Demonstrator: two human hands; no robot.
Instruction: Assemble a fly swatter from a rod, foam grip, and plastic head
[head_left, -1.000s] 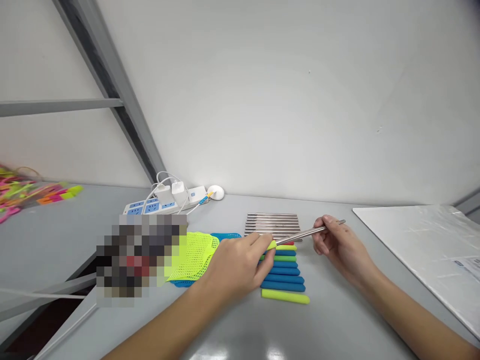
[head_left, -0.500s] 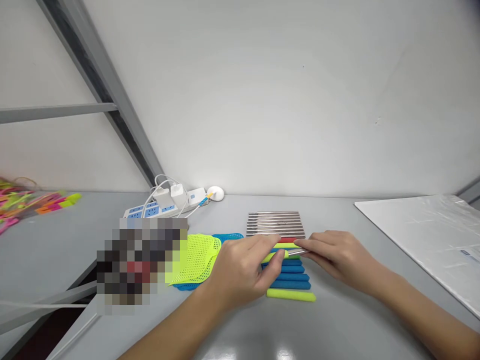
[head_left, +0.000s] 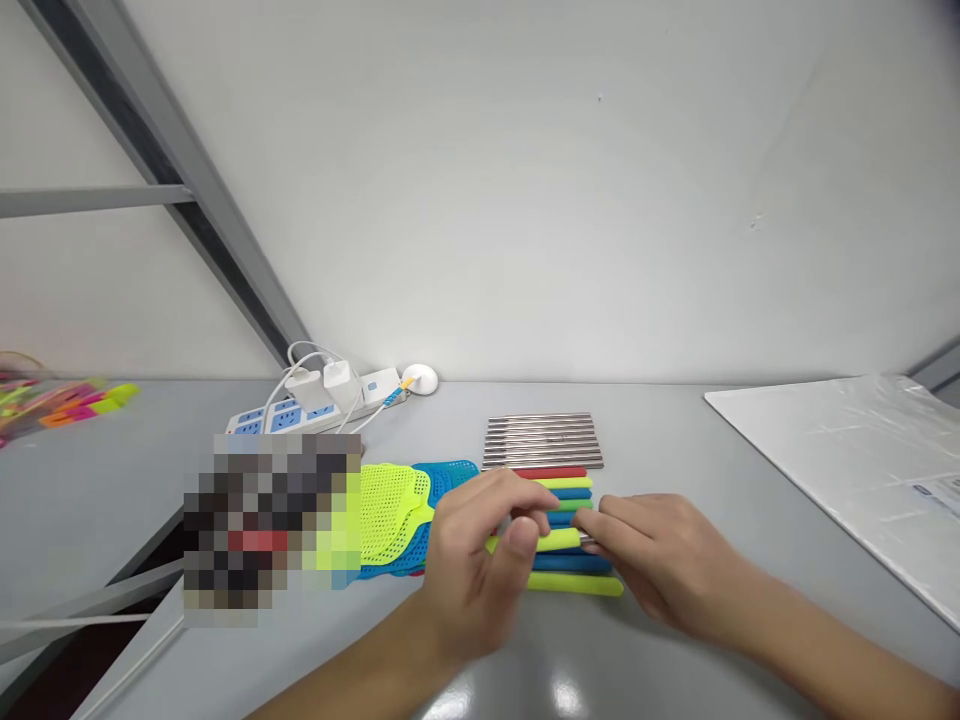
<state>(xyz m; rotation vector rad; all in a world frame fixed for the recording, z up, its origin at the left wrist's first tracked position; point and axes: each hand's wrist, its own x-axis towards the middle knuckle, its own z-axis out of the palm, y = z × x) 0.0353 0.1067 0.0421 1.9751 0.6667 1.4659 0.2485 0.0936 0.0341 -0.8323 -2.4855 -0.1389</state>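
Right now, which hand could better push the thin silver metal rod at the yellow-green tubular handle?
Probably the right hand: its fingers meet the rod beside the handle. The left hand looks loosely open.

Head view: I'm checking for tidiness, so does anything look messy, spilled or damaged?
The bright pile at far left looks jumbled, while the metal rods lie neatly side by side. I see no spill or damage, though part of the picture is pixelated.

On flat grey tabletop: slim silver metal rods behind slender multicoloured tubes; flat yellow mesh paddles left of tubes; long white plastic power strip behind-left of paddles; flat white plastic-wrapped board right.
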